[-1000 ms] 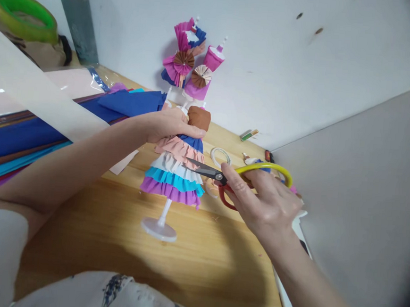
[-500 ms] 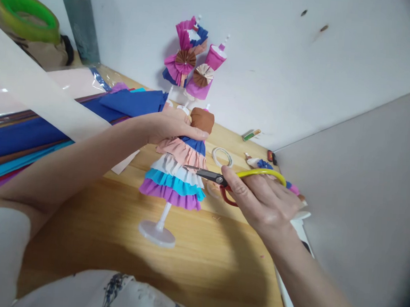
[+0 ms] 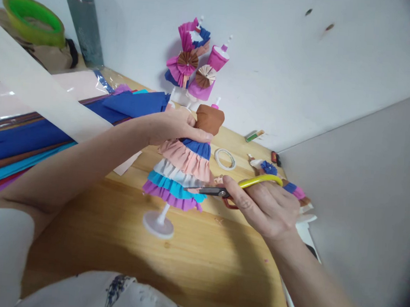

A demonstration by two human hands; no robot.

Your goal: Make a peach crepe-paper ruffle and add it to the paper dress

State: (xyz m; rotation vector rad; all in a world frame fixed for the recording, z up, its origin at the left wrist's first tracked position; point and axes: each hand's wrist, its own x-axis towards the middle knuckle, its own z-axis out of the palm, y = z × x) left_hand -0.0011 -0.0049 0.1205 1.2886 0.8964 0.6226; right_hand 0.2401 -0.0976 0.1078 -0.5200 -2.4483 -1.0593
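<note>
My left hand [image 3: 179, 125] is closed around the waist of a small dress form [image 3: 209, 120] with a brown top. Below the hand hangs its tiered ruffled paper skirt [image 3: 185, 159], in blue, peach, white, turquoise and purple bands. The white stem and round base [image 3: 158, 224] show underneath, tilted. My right hand [image 3: 266, 205] grips scissors [image 3: 259, 180] with yellow and red handles. Their dark blades lie across the turquoise tier at the skirt's right side, pointing left. A thin peach strip shows along the blades; whether it is cut through, I cannot tell.
Two decorated dress forms [image 3: 187, 60] stand against the wall. Folded coloured paper [image 3: 25, 139] and a white strip lie at left, near a bottle [image 3: 82, 25] and a green tape roll [image 3: 34, 19]. A white tape ring [image 3: 225, 159] and another decorated form [image 3: 267, 168] lie at right.
The scissors have moved down from the white tier to the turquoise one. My left hand has tipped the dress form slightly, its top going right.
</note>
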